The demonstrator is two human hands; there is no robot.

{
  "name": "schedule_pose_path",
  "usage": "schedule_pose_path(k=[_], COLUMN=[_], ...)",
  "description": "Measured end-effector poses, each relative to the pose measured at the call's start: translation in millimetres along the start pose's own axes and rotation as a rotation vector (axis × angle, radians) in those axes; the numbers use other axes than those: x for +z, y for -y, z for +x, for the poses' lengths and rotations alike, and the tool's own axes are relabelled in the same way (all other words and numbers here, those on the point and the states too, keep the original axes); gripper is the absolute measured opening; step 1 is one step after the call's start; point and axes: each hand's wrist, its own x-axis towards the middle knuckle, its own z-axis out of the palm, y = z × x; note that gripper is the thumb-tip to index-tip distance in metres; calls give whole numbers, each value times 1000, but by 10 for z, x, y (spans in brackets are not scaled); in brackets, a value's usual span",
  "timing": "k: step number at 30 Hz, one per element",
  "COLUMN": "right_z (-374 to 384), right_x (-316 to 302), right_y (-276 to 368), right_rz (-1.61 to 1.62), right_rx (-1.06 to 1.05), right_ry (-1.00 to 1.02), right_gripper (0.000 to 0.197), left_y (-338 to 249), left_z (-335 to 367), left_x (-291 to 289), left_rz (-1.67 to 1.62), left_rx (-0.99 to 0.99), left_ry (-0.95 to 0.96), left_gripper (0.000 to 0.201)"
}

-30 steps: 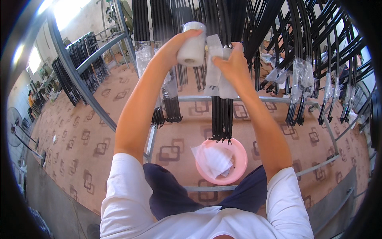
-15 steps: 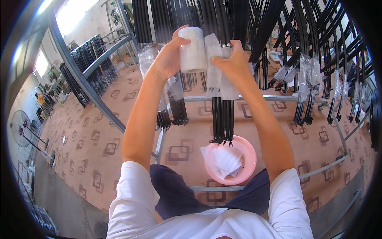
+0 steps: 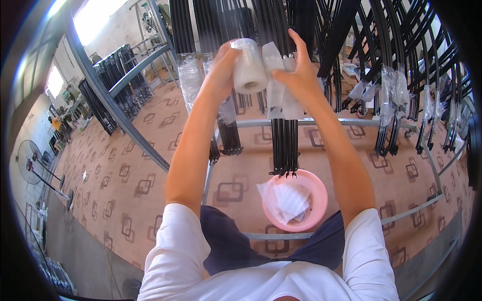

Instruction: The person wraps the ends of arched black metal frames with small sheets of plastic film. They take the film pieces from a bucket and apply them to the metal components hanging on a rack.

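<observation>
My left hand (image 3: 219,75) is wrapped round a roll of clear plastic film (image 3: 249,69), tilted so that its hollow core end faces me. Just right of the roll, white foam sheets (image 3: 275,93) lie round a bundle of black rods (image 3: 284,145) hanging upright in front of me. My right hand (image 3: 300,80) grips the foam from the right side, thumb on its front and index finger pointing up; its other fingers are mostly hidden. Below the rods' lower ends, a pink basin (image 3: 317,213) on the floor holds loose white foam sheets (image 3: 292,200).
More black rod bundles hang on both sides, several with clear film round them (image 3: 190,83). A grey metal rack frame (image 3: 118,113) rises at the left, with a low bar (image 3: 351,122) across. A standing fan (image 3: 31,158) is at far left. Patterned carpet (image 3: 125,185) covers the floor.
The film roll has tipped, showing more of its core end, and moved slightly right and down with my left hand. My right index finger has straightened upward from the foam.
</observation>
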Motion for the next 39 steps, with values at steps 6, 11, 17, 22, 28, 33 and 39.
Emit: schedule_pose_path(k=[6, 11, 17, 22, 28, 33, 39], right_z=[21, -4, -12, -8, -1, -7, 33], right_x=[-29, -47, -83, -105, -92, -85, 31], right_y=[-75, -8, 93, -20, -12, -52, 99], right_rz=[-193, -73, -16, -36, -13, -120, -139], right_rx=[72, 9, 95, 84, 61, 84, 191], right_ry=[268, 193, 196, 175, 184, 152, 131], right_gripper=[53, 51, 48, 46, 45, 45, 40], left_y=[-134, -205, -143, -167, -217, -382, -195], left_z=[-2, -108, -95, -71, 56, -74, -34], left_x=[29, 154, 169, 152, -84, 154, 174], left_rz=[-116, -87, -42, 134, 318, 389, 710], left_rx=[-25, 87, 180, 179, 152, 86, 315], left_ry=[116, 82, 9, -8, 108, 150, 105], left_gripper=[28, 29, 24, 12, 11, 14, 7])
